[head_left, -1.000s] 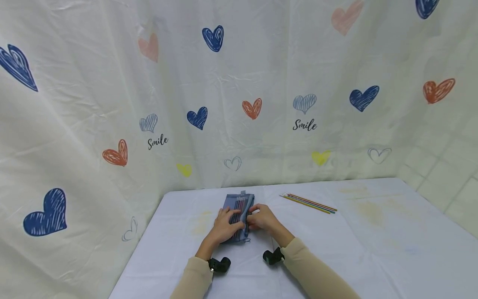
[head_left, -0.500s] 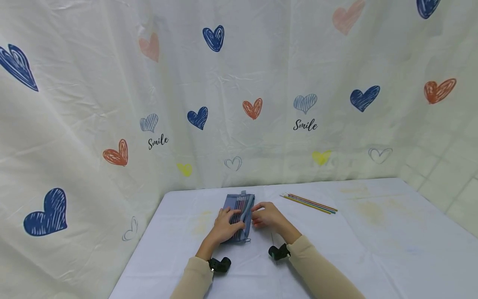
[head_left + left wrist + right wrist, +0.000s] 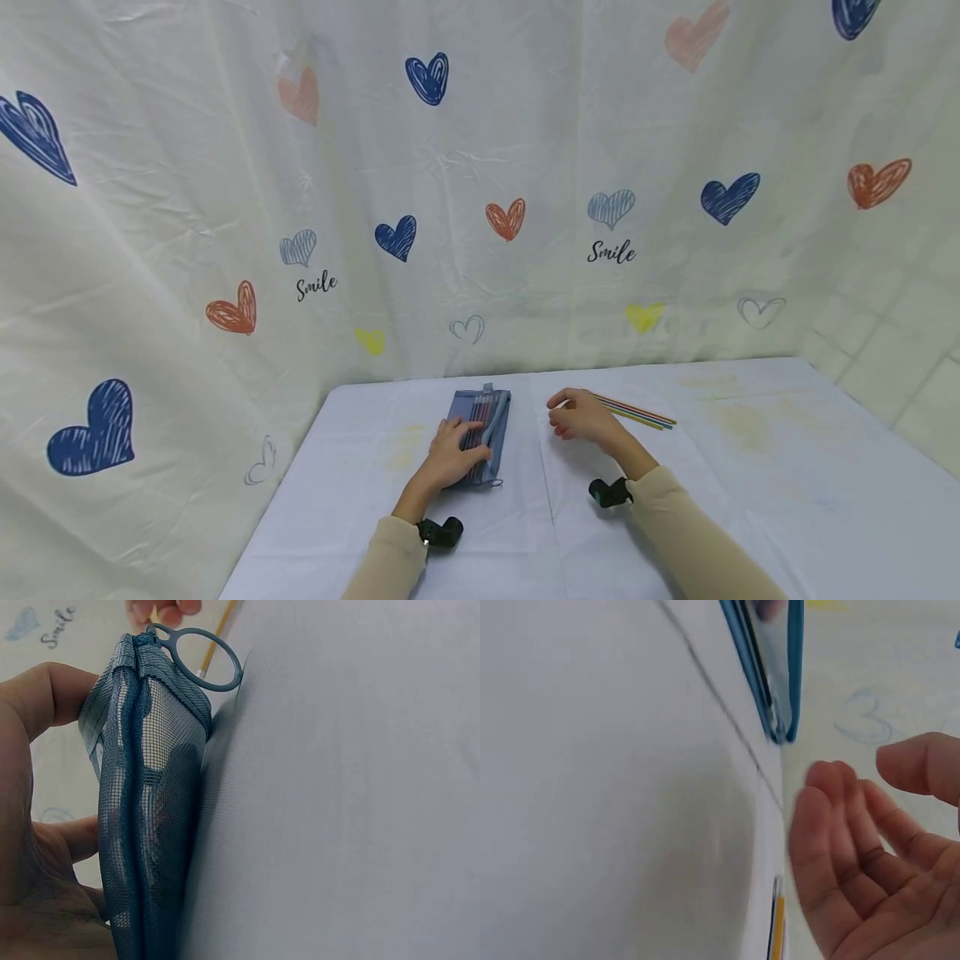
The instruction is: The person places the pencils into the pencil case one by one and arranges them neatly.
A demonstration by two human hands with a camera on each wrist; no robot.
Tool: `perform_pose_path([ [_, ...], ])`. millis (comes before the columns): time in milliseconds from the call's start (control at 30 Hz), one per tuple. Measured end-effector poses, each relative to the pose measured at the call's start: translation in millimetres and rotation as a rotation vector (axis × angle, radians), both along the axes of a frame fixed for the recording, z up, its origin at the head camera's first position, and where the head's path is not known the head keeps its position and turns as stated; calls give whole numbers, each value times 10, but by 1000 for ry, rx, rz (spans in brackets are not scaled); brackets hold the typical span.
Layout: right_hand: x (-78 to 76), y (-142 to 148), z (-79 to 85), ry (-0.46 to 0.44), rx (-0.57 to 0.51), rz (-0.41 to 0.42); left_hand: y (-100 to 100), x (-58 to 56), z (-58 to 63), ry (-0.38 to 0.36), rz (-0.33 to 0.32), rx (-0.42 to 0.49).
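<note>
- Head view: a blue mesh pouch (image 3: 497, 425) lies flat on the white-covered table (image 3: 337, 492), left of centre, its long side running away from the person.
- Several slim pencils (image 3: 482, 407) show through the pouch's mesh.
- Left hand (image 3: 448, 457): laid over the pouch, fingers spread and thumb extended towards the pouch's right side; contact noted, fingers not clenched.
- Right hand (image 3: 588, 418): raised over the table, right of the pouch and apart from it; fingers loosely bent, thumb separate, grasping nothing in the right wrist view.
- Coloured pencils (image 3: 636, 412): a loose bundle, yellow, blue and red among them, lying aslant beside the right hand, which masks their far ends; whether hand and pencils touch cannot be told.
- Left wrist view: a zip (image 3: 135, 795) runs along the pouch's edge, with a blue ring pull (image 3: 211, 687) at its end.
- Backdrop: a pale curtain (image 3: 540, 125) printed with hearts.
</note>
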State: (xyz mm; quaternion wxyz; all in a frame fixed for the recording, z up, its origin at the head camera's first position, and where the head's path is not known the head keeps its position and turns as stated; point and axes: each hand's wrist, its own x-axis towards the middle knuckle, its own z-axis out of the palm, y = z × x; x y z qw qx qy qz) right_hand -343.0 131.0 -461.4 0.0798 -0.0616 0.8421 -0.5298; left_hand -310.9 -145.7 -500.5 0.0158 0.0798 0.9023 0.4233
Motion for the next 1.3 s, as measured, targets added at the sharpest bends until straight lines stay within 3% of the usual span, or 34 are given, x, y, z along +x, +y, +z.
perform_pose_path([
  [267, -83, 433, -53, 129, 64, -76, -9, -22, -18, 11, -3, -12],
  [567, -87, 801, -134, 188, 158, -111, -11, -25, -34, 7, -8, -1],
  [800, -103, 971, -140, 270, 295, -137, -4, -19, -22, 15, -4, -2],
  [1300, -79, 1135, -125, 417, 459, -94, 4, 4, 12, 13, -10, -7],
])
